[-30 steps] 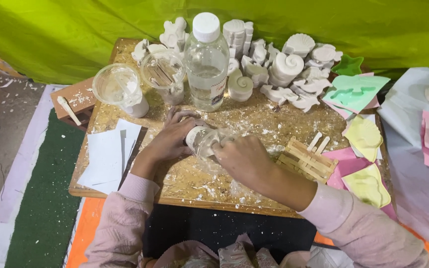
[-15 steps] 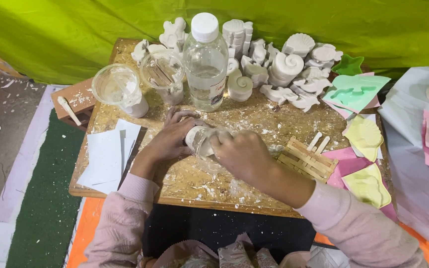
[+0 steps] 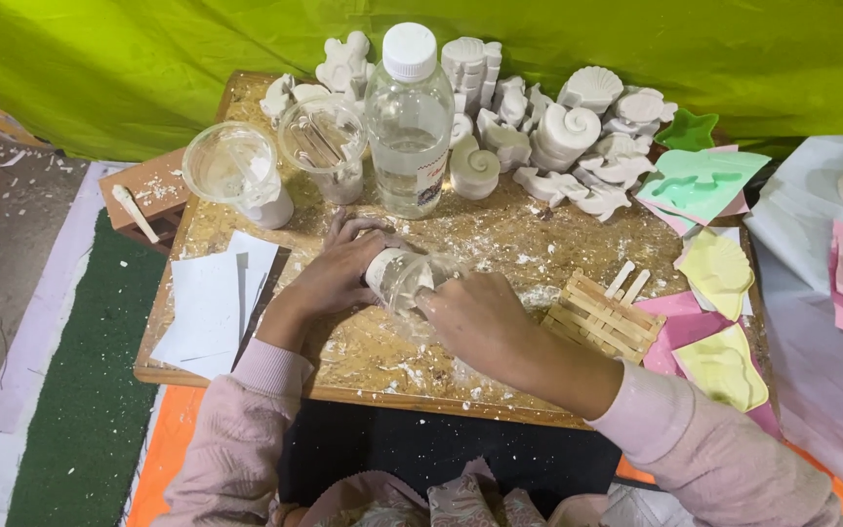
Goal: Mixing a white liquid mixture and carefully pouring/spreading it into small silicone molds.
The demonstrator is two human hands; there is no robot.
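Observation:
My left hand (image 3: 337, 270) and my right hand (image 3: 477, 314) meet over the middle of a wooden board (image 3: 246, 376) dusted with white crumbs. Between them lies a small clear plastic cup (image 3: 404, 277) smeared with white plaster, tipped on its side. The left hand grips the cup's rim end. The right hand closes around its other end, hiding the cup's base. Both wrists wear pink sleeves.
A clear water bottle (image 3: 409, 122) stands behind, with two clear cups (image 3: 236, 171) to its left and several white plaster shell casts (image 3: 568, 132). A stick raft (image 3: 602, 314), yellow and green moulds (image 3: 714, 268) lie right; white paper sheets (image 3: 209, 303) lie left.
Both hands stay on the cup; the right hand has shifted slightly and the cup has turned a little between them.

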